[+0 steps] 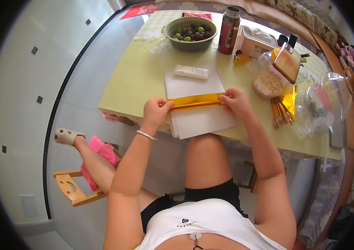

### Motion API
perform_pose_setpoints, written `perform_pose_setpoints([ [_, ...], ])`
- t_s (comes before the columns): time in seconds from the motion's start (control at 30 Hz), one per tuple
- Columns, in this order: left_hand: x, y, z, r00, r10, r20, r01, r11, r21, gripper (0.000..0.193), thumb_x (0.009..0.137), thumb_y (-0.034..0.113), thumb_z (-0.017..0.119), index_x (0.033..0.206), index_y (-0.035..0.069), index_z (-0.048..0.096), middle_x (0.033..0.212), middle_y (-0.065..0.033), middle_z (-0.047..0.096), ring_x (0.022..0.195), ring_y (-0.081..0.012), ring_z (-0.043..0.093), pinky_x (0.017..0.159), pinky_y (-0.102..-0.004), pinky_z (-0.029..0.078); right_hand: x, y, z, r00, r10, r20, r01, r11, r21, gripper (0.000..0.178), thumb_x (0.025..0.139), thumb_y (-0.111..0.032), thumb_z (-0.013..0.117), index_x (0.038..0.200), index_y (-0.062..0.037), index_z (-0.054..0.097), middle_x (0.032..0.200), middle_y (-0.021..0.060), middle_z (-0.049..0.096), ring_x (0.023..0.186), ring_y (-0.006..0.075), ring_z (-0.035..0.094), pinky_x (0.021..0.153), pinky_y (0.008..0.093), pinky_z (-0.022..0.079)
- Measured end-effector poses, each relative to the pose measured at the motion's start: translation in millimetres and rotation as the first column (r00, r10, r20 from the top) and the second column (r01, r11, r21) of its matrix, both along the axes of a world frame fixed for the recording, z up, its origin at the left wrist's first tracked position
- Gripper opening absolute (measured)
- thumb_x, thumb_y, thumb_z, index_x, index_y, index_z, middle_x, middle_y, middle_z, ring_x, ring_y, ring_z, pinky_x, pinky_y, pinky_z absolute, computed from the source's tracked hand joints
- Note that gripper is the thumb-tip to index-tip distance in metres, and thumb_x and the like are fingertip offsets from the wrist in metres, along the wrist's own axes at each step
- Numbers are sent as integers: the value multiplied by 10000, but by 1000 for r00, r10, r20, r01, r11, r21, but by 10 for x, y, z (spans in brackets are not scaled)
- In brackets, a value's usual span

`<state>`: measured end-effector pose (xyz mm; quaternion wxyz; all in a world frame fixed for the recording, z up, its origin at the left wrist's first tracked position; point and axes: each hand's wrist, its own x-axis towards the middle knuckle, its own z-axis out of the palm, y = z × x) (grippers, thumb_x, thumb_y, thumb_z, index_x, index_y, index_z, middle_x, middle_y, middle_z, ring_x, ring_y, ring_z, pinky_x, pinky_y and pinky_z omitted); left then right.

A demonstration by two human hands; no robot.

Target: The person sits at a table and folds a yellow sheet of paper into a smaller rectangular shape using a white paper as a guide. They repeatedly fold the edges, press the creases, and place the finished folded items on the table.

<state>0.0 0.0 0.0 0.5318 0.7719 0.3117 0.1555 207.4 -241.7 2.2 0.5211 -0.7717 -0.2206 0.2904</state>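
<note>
A shiny gold foil strip (198,101) is stretched level between my two hands. My left hand (156,111) pinches its left end between thumb and fingers. At the other end, my right hand (237,104) grips the strip the same way. Beneath it lie white paper sheets (204,122), slightly fanned, with their near corners reaching the table's front edge. Farther back on the paper rests a white oblong block or pack (191,72). Whether the strip touches the paper along its length I cannot tell.
Gold foil pieces (284,107) lie in a bunch on the table (131,89), right of my right hand. Behind them stand a tub of pale grains (268,83) and a phone (287,62). A grape colander (190,45), red thermos (228,31) and clear plastic container (325,104) stand around.
</note>
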Motion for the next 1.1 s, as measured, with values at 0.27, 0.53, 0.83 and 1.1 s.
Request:
perform_pose_setpoints([
  [0.27,3,-77,-41,999,-37,31,20,905,426,181,808,115,804,784,-17,682,816,-107,619,703,-210,601,657,-332,505,-127,-39,101,942,15,334,46,984,-173,282,850,-255,761,896,21,723,714,156,680,633,229,641,632,377,513],
  [0.53,8,-144,39,996,-79,-50,94,835,543,167,773,87,803,877,11,698,861,-117,608,740,-250,591,680,-347,505,-144,-8,116,904,54,424,60,967,-249,279,847,-269,756,926,-3,721,778,167,703,700,294,670,676,410,527],
  [0.83,116,-280,63,895,-351,-276,346,153,926,456,932,119,568,1307,358,670,1576,-40,443,1387,-304,476,1095,-642,321,-566,204,110,70,260,963,-37,965,-258,408,859,-61,568,1257,17,614,1427,182,553,1367,334,478,1160,481,342],
  [1.1,-19,-279,126,904,-217,-369,418,253,873,439,918,140,584,1320,293,672,1564,-127,440,1457,-339,390,1165,-662,219,-763,27,-58,353,539,765,-188,842,-506,820,988,-576,484,1562,-15,310,1643,141,278,1541,253,204,1263,395,147],
])
